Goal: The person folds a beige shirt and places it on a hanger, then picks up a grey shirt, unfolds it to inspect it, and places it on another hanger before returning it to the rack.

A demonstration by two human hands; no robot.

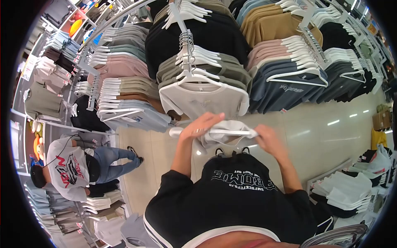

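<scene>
In front of my torso, my two hands hold a light grey shirt (228, 125) that is bunched around a white hanger (231, 132). My left hand (203, 125) lies over its left part with the fingers together, the thumb side hidden. One rounded white hanger end sticks out past the left wrist. At the other end, my right hand (266, 137) pinches the shirt near the hanger's tip; it is slightly blurred. Just beyond my hands, a beige shirt (202, 98) hangs at the front of the rack's middle row.
Rows of shirts on white hangers fill the racks ahead, among them dark blue shirts (289, 82) and pale blue ones (132, 118). A co-worker (72, 165) stands at the left shelves. White garments (345, 188) hang at lower right. A cardboard box (381, 120) is far right.
</scene>
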